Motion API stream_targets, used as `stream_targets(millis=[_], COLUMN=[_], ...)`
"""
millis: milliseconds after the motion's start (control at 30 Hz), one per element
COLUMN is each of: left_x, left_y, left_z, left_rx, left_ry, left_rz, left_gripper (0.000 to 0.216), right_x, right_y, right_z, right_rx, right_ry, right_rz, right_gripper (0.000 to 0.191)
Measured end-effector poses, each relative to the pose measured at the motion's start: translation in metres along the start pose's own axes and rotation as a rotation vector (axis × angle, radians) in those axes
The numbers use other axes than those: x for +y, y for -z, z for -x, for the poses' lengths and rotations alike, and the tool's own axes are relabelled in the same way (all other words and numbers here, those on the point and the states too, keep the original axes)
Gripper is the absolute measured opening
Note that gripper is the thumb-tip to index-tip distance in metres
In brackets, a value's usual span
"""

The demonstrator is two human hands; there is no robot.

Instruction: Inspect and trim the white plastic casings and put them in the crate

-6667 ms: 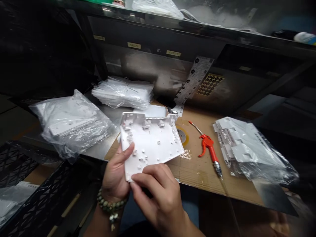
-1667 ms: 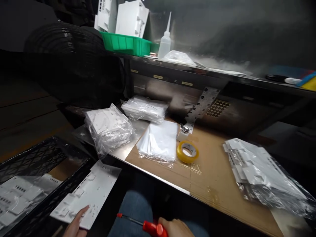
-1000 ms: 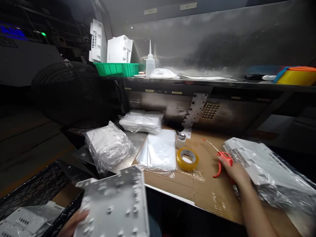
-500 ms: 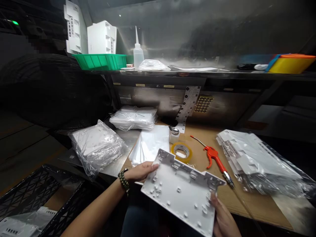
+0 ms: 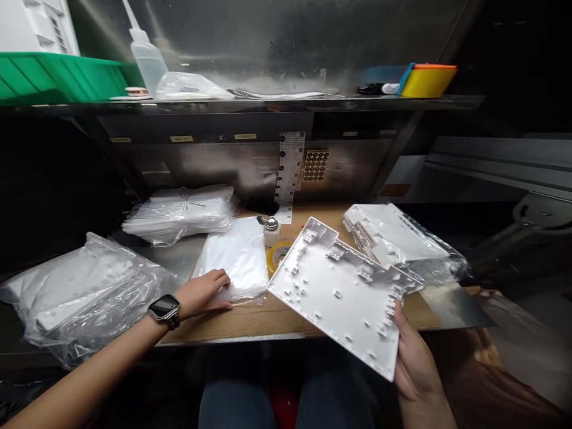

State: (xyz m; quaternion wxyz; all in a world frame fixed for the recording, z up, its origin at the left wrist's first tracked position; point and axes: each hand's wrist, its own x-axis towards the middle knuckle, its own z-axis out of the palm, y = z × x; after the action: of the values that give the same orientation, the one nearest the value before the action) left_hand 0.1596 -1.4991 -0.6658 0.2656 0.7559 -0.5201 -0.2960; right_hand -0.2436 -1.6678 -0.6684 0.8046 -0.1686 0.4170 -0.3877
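Observation:
My right hand point(image 5: 413, 351) grips a white plastic housing panel point(image 5: 330, 298) by its right end. The panel is tilted above the table's front edge, its inner face with small clips and posts turned up. My left hand point(image 5: 203, 293) lies at the near left corner of a stack of clear plastic bags point(image 5: 241, 253), thumb and fingers apart, touching the bags. A watch and a beaded bracelet sit on the left wrist. Behind the panel, a roll of yellow tape point(image 5: 277, 255) is partly hidden, beside a small bottle with a metal cap point(image 5: 271, 224).
At left lies a bagged bundle of white panels point(image 5: 84, 286), with a tied bundle of bags point(image 5: 183, 211) behind it. More bagged white parts point(image 5: 393, 235) lie at right. The shelf above carries a green bin point(image 5: 58, 77), a squeeze bottle point(image 5: 149, 59) and a yellow container point(image 5: 429, 80).
My left hand has let go of the panel and moved left onto the bag stack. My right hand keeps the panel, which now covers the red air gun. The view has turned right.

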Motion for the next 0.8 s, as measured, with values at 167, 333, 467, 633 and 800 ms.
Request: stream_targets(millis=[167,333,467,633,800], left_x=[-0.010,-0.018,-0.022,-0.027,-0.014], left_y=[-0.002,0.004,0.010,0.021,0.020], left_z=[0.016,0.014,0.002,-0.008,-0.005], left_rx=[0.109,0.209,0.184,0.045,0.047], left_ry=[0.061,0.139,0.184,0.271,0.200], left_rz=[0.044,0.159,0.294,0.510,0.587], left_gripper=[0.015,0.029,0.040,0.041,0.041], right_x=[0.001,0.004,0.007,0.012,0.028], right_y=[0.004,0.008,0.008,0.005,0.004], right_z=[0.000,-0.002,-0.005,-0.008,-0.011], right_rx=[0.019,0.034,0.056,0.076,-0.018], right_ry=[0.007,0.019,0.015,-0.022,-0.152], right_rz=[0.023,0.064,0.077,0.076,0.073], right_gripper=[0.070,0.071,0.070,0.068,0.069])
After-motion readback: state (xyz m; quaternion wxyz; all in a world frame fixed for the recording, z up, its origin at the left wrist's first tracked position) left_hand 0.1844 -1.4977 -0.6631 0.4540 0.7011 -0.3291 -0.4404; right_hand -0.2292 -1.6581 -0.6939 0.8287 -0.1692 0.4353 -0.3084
